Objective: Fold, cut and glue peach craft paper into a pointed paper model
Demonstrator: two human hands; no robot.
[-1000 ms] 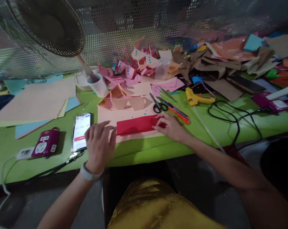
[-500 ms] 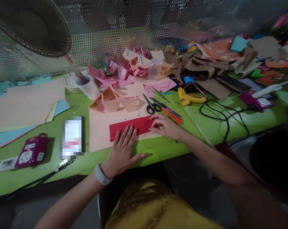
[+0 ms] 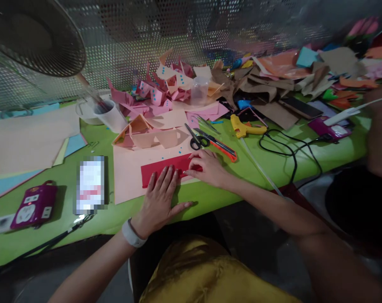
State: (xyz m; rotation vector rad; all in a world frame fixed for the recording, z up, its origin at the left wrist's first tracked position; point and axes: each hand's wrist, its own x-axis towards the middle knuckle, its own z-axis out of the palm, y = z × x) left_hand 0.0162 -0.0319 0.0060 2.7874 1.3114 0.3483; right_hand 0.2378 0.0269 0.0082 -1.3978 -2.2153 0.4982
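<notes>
A folded strip of red paper (image 3: 156, 166) lies on a peach paper sheet (image 3: 124, 185) in front of me. My left hand (image 3: 161, 198) is spread flat on the strip's lower left part, fingers straight and thumb apart. At the strip's right part is my right hand (image 3: 206, 168), its fingers curled and the thumb and fingertips drawn together on the red paper. Just beyond it are black-handled scissors (image 3: 197, 141) and an orange box cutter (image 3: 222, 148). A folded peach paper piece (image 3: 157, 139) stands at the top of the sheet.
A yellow glue gun (image 3: 246, 127) with a black cord is on the right. A phone (image 3: 91, 185) and a purple power adapter (image 3: 34, 206) lie left. Behind are a white cup (image 3: 111, 115), pink cut pieces (image 3: 153, 90) and brown scraps (image 3: 263, 86). A fan (image 3: 39, 38) hangs upper left.
My right hand has slid left along the red strip, closer to the left hand. The left hand stays flat on the paper. The whole view has shifted slightly.
</notes>
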